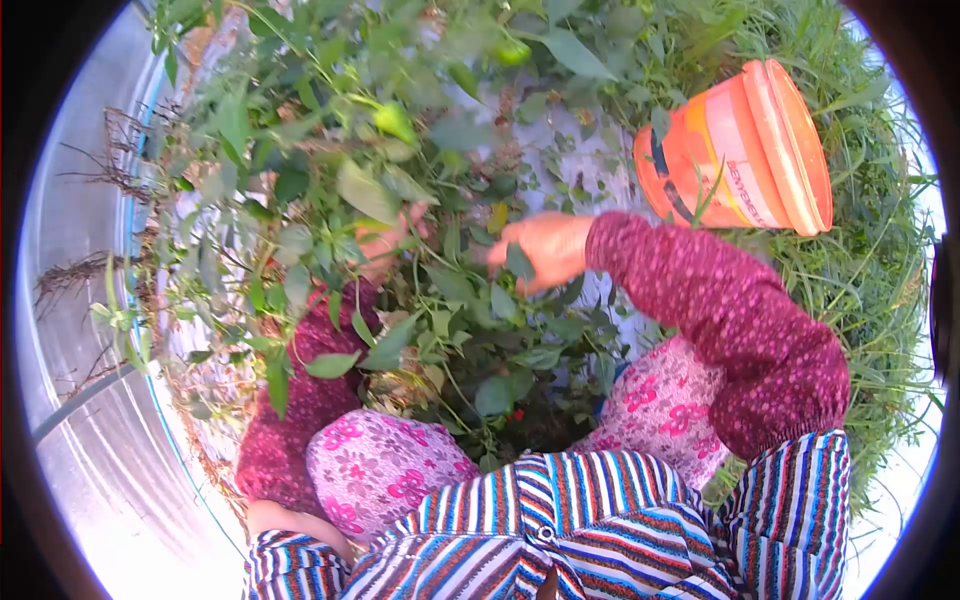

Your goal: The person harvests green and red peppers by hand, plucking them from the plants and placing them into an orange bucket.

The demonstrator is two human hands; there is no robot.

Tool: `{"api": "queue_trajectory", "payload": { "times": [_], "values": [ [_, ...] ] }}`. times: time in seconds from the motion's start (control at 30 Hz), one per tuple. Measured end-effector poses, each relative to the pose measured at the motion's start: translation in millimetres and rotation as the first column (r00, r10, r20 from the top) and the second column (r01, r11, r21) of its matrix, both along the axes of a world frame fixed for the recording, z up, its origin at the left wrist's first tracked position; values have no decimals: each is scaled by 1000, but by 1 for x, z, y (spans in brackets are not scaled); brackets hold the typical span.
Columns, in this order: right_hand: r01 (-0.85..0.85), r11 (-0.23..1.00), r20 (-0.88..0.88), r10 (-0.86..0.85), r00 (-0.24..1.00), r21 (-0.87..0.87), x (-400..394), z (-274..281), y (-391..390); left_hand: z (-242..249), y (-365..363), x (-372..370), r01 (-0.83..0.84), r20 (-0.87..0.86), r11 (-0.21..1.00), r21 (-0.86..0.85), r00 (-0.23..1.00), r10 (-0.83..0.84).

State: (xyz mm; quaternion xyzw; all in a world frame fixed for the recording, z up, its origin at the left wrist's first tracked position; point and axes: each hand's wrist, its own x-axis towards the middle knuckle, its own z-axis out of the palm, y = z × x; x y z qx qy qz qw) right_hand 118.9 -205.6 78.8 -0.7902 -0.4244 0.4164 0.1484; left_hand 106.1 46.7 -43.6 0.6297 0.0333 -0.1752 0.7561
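A leafy green pepper plant [400,200] fills the middle of the view, with a green pepper [393,121] and another green fruit [513,52] among its leaves. My right hand [540,248] reaches into the foliage, its fingers curled around leaves near a stem. My left hand [385,240] is mostly hidden behind leaves deeper in the plant; what it holds is not visible. Both arms wear dark red patterned sleeves.
An orange bucket [740,150] lies tilted on grass at the upper right. A silvery plastic mulch sheet [90,400] covers the ground on the left. A small red fruit [515,413] shows low in the plant. My knees in floral fabric are below.
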Motion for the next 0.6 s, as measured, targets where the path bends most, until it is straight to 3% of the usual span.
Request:
{"api": "queue_trajectory", "payload": {
  "times": [0.03, 0.07, 0.13, 0.2, 0.23, 0.27, 0.33, 0.43, 0.5, 0.6],
  "values": [
    [9, 1000, -27, -10, 1000, -29, -1, -5, 1, -6, 6, 4, 52, -20, 984, 172, 999, -49],
    [27, 997, -28, -29, 999, -75, -2, 1, 6, -41, 15, -1, -14, 14, 999, -49, 1000, 14],
    [51, 992, -17, -53, 998, -115, -4, 9, 9, -21, 10, -5, -59, 47, 962, -267, 996, 74],
    [91, 995, 14, -91, 996, -40, -8, 8, 4, 22, -8, -8, 3, 48, 998, -64, 999, 0],
    [95, 995, 17, -94, 995, -36, -8, 0, 0, 22, -7, -7, 7, 52, 998, -60, 999, -4],
    [232, 972, -203, -222, 954, 25, -8, -11, -4, 20, -5, -5, -25, -94, 993, -119, 996, 14],
    [165, 982, -131, -153, 979, 87, -5, 32, 1, 18, -3, -1, 37, 69, 993, 110, 997, -44],
    [93, 981, -129, -71, 989, 171, 4, 70, 10, 17, -2, -5, 79, 14, 996, 29, 997, -80],
    [159, 975, -115, -142, 983, 154, 2, 94, 12, 16, -5, -5, 70, 29, 997, -15, 997, -70],
    [144, 934, 2, -153, 988, 326, -1, 109, 9, 16, -7, -6, 60, 38, 997, -42, 998, -59]
  ]
}}
